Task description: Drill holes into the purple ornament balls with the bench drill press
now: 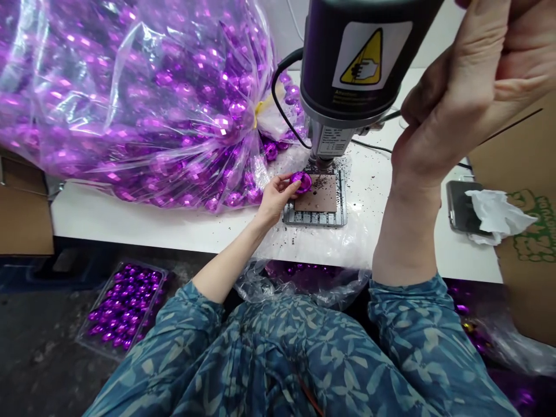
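Curling beside the black drill press [324, 63]: one right hand [464, 98], raised; cannot tell whether it is gripping anything. Left hand [275, 200]: pinching one shiny purple piece [302, 182] at the far left corner of a brown board [319, 201]. Board: lying on a slotted metal base [313, 219]. Beyond, leftward: clear bag [143, 75], bulging with purple balls [223, 124].

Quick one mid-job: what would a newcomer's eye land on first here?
Probably the big clear bag of shiny purple pieces, filling the upper left. Next, the black machine head at top centre-right, with its yellow warning triangle. Below it, the left hand holds one purple piece by the brown board.
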The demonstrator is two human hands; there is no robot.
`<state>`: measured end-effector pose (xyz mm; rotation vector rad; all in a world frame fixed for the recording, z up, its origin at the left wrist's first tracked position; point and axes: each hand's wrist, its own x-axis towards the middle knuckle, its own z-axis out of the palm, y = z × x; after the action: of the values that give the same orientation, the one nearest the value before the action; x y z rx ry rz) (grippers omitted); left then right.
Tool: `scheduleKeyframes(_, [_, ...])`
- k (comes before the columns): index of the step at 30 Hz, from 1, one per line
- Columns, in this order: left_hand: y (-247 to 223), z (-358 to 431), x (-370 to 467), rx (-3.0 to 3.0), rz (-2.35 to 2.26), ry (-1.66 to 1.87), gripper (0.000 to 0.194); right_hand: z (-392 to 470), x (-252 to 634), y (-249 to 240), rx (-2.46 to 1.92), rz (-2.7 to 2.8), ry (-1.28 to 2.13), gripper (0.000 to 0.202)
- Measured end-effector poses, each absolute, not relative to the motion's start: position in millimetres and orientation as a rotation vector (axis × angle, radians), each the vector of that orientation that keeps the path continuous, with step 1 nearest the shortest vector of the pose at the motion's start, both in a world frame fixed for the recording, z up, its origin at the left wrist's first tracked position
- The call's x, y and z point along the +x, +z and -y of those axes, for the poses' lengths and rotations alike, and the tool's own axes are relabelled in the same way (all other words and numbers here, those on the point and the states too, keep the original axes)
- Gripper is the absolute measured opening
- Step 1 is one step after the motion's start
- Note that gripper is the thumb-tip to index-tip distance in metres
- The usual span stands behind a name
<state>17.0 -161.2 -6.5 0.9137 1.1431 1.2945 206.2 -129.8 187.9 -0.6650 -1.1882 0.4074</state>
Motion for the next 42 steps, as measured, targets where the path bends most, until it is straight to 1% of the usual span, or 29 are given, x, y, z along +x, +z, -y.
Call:
scheduleKeyframes(4, [-13.2,153.7,22.4,1.155,-1.171,1.304,0.049,125.9,200.3,191.7,-0.594,1.076,0.285,0.052])
scheduleKeyframes(8, [-18.8,150.8,27.5,1.372,-1.187,1.259,0.052,127.0,199.5,190.9,-0.531,1.092,0.301,0.046])
scheduleKeyframes(13, [-29.1,149.6,30.3,1.776,-1.220,1.283,0.065,129.7,199.2,191.3,-0.574,1.089,0.304,0.047])
scheduleKeyframes(17, [-33.5,151.5,34.5,2.020,-1.150,1.275,0.057,127.8,199.1,189.6,-0.588,1.083,0.279,0.047])
scheduleKeyframes(21, [-36.4,152.7,39.1,1.960,-1.090,1.254,0.055,125.5,199.4,185.9,-0.554,1.102,0.228,0.042])
scheduleKeyframes(27, [-42.0,153.2,40.0,1.804,-1.130,1.265,0.058,133.3,201.5,181.3,-0.473,1.094,0.313,0.034])
scheduleKeyframes(32, [-43.0,153.1,40.6,1.770,-1.142,1.276,0.058,142.6,202.6,168.0,-0.448,1.110,0.285,0.026])
scheduleKeyframes(34, [-41.9,153.3,40.9,1.754,-1.143,1.274,0.059,145.0,201.5,160.7,-0.487,1.100,0.240,0.027])
scheduleKeyframes(38, [-38.6,154.4,41.3,1.726,-1.128,1.279,0.059,144.6,198.1,147.1,-0.544,1.025,0.112,0.040])
scheduleKeyframes(40, [-37.2,155.2,41.5,1.716,-1.128,1.270,0.058,143.6,196.6,142.2,-0.531,1.019,0.080,0.040])
scheduleKeyframes(42, [-36.2,155.9,41.5,1.711,-1.137,1.262,0.059,143.8,195.2,139.1,-0.511,1.025,0.072,0.036])
